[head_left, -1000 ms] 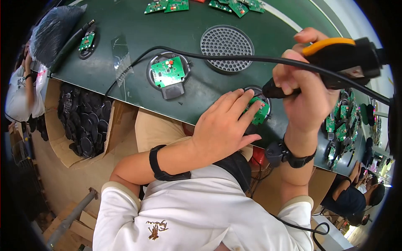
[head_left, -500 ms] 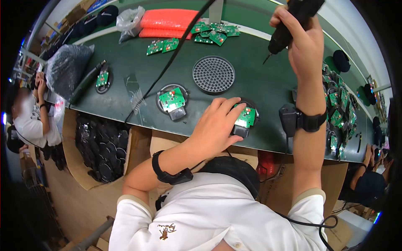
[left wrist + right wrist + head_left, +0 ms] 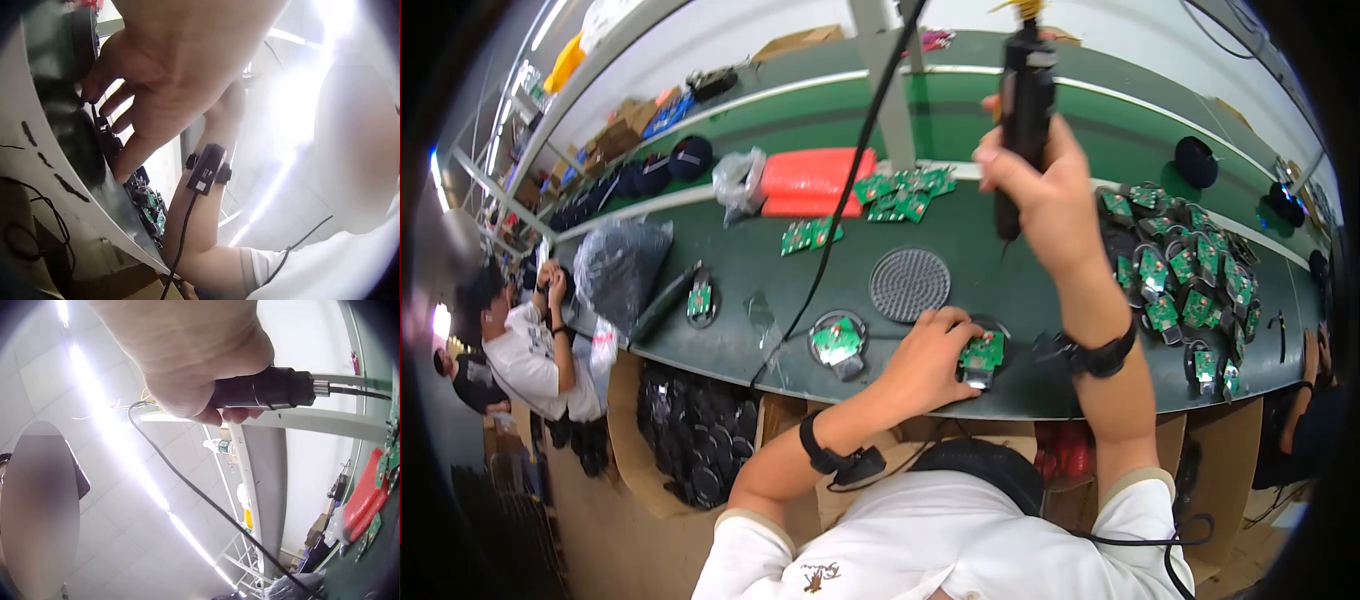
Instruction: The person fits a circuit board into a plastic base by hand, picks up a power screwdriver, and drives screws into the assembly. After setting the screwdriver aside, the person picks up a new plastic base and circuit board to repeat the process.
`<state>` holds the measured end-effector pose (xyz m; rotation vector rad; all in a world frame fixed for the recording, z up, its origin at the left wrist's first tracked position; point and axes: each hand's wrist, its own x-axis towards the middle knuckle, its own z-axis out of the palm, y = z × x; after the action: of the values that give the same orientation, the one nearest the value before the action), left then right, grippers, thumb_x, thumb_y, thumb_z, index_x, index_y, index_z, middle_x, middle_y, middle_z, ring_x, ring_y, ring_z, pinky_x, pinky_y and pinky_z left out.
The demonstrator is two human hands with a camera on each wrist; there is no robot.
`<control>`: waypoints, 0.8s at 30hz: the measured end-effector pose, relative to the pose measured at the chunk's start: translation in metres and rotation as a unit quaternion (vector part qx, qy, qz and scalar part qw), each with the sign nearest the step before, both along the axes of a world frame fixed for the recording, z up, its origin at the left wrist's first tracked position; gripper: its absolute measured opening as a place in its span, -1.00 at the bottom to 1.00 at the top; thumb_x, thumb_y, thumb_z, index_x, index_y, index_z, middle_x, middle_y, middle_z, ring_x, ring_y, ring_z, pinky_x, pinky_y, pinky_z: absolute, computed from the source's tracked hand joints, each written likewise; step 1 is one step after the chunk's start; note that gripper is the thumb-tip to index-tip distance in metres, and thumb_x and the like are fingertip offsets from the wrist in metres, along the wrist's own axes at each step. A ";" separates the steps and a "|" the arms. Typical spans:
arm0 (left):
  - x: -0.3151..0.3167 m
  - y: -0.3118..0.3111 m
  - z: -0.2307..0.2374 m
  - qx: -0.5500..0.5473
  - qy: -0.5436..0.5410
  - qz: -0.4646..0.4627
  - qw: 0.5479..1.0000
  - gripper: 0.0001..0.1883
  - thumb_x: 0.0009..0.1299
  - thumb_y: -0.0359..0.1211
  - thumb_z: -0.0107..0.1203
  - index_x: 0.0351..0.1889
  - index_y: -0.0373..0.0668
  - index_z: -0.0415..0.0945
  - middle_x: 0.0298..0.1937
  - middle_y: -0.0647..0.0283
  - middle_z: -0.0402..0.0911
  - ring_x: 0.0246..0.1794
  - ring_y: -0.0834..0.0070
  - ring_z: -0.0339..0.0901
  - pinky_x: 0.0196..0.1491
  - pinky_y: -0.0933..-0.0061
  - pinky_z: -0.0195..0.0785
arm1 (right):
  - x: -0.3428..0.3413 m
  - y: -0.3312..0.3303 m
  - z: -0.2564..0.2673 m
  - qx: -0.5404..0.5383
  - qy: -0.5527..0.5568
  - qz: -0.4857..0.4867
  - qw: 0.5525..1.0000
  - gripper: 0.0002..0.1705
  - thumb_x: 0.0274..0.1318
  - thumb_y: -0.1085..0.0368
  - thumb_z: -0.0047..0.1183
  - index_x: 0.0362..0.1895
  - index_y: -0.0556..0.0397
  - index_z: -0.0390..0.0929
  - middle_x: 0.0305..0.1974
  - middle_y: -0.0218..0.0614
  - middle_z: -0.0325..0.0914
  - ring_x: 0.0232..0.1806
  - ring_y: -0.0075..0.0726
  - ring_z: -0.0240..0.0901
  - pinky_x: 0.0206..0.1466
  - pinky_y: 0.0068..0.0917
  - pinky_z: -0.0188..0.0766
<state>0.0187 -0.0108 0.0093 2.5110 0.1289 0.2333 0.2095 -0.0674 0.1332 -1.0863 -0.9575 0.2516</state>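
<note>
My left hand [image 3: 928, 362] lies over the left side of a black round housing with a green circuit board [image 3: 983, 351], fingers at its far edge and thumb at its near edge. In the left wrist view the bent fingers [image 3: 103, 81] reach down to the dark part. My right hand [image 3: 1050, 195] grips a black electric screwdriver [image 3: 1028, 95], raised over the far side of the table with its tip pointing down. Its dark body [image 3: 269, 389] and a cord show in the right wrist view. Left of my left hand lies another housing with a board [image 3: 837, 342].
A round perforated black disc [image 3: 910, 285] lies behind my left hand. Several loose boards [image 3: 905, 192] sit near a red bubble-wrap bundle [image 3: 815, 180]. Assembled parts are heaped at right [image 3: 1180, 265]. A black cable [image 3: 840, 190] hangs across the table; a carton of black housings [image 3: 695, 430] stands below.
The right hand has lifted the screwdriver off the board and carried it up and away over the table. The left hand stays at the housing. The head view has tilted up.
</note>
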 end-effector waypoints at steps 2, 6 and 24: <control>0.012 0.004 0.001 -0.006 0.016 -0.017 1.000 -0.12 -0.03 -0.34 0.59 0.35 -0.18 0.47 0.31 0.04 0.47 0.31 -0.03 0.43 0.41 0.07 0.32 | -0.015 -0.007 0.001 -0.005 0.014 0.032 0.999 -0.57 0.22 0.37 0.32 0.13 0.10 0.49 -0.27 -0.50 0.56 -0.32 -0.64 0.42 -0.25 -0.55 0.41; 0.041 0.007 0.004 0.037 0.015 -0.023 0.999 -0.04 -0.02 -0.37 0.55 0.43 -0.19 0.37 0.26 0.02 0.47 0.29 -0.02 0.40 0.33 0.07 0.41 | -0.034 -0.020 0.008 -0.006 0.048 0.097 0.994 -0.57 0.23 0.37 0.32 0.13 0.12 0.47 -0.28 -0.51 0.50 -0.26 -0.65 0.41 -0.18 -0.55 0.42; 0.305 0.026 0.013 0.002 -0.114 0.108 0.988 -0.44 0.29 -0.23 0.30 0.25 -0.22 0.56 0.35 -0.10 0.48 0.34 -0.04 0.44 0.34 -0.03 0.35 | 0.034 -0.048 0.031 -0.070 -0.037 -0.014 0.997 -0.45 0.20 0.37 0.43 0.24 0.14 0.52 -0.20 -0.45 0.60 -0.16 -0.59 0.51 -0.06 -0.57 0.46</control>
<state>0.3237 0.0155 0.0223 2.4525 0.3083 0.6074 0.2433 -0.1157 0.1639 -1.2436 -1.0004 0.2594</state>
